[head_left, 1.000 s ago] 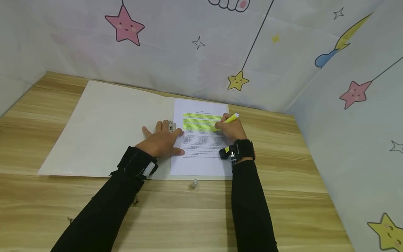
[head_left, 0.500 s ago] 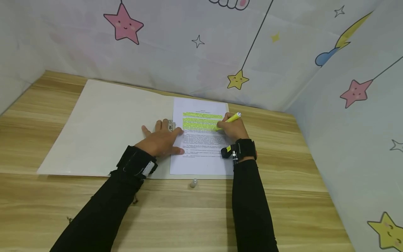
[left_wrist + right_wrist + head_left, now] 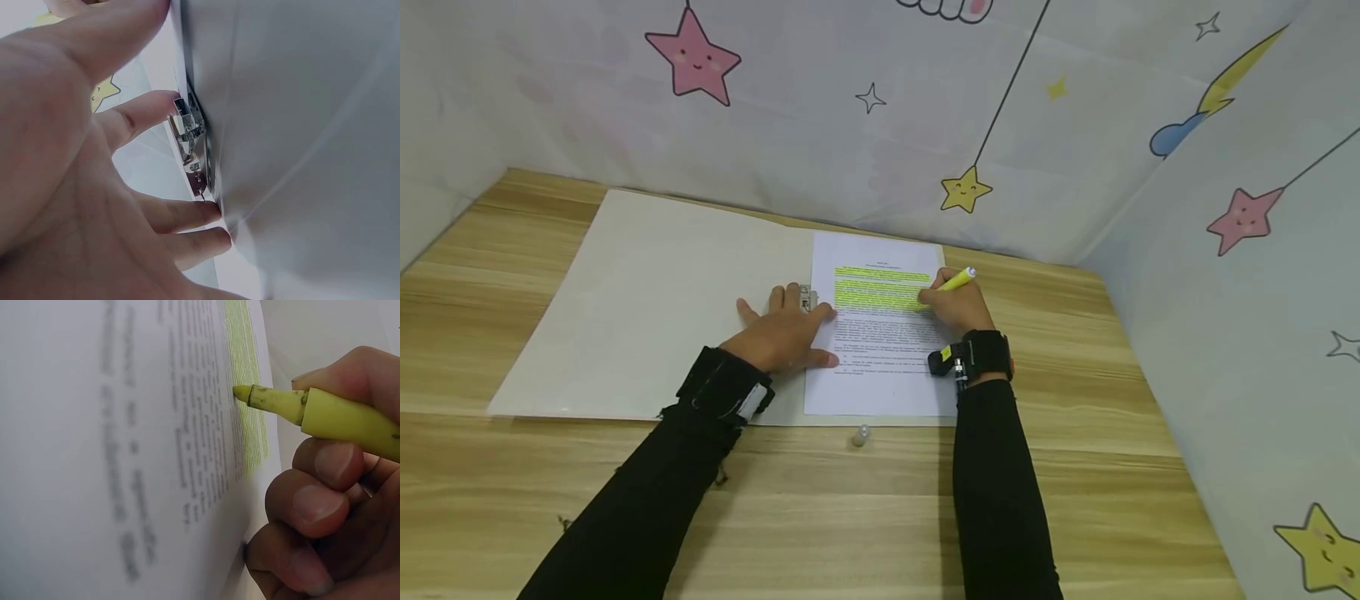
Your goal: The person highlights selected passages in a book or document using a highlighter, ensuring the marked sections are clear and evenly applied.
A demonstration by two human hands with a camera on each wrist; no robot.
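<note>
A printed sheet of paper (image 3: 880, 392) lies on the right half of an opened white folder (image 3: 647, 308). Yellow highlighting covers its upper lines of text. My right hand (image 3: 962, 307) pinches a yellow highlighter (image 3: 350, 422) between thumb and fingers, its tip right at the text along the lower edge of the highlighted block. My left hand (image 3: 782, 333) is spread over the folder's middle, thumb and index fingertips on the sheet's left margin. Beside its fingers shows the folder's metal clip (image 3: 189, 125), partly hidden by the hand.
A small clear cap (image 3: 861, 436) lies on the wooden table (image 3: 850, 517) just in front of the folder. White wall sheets with printed stars (image 3: 966, 190) stand close behind and to the right of the table. Each wrist wears a black strap (image 3: 987, 356).
The right hand has shifted slightly to the right along the text with the highlighter. My left hand stays in place on the sheet and folder.
</note>
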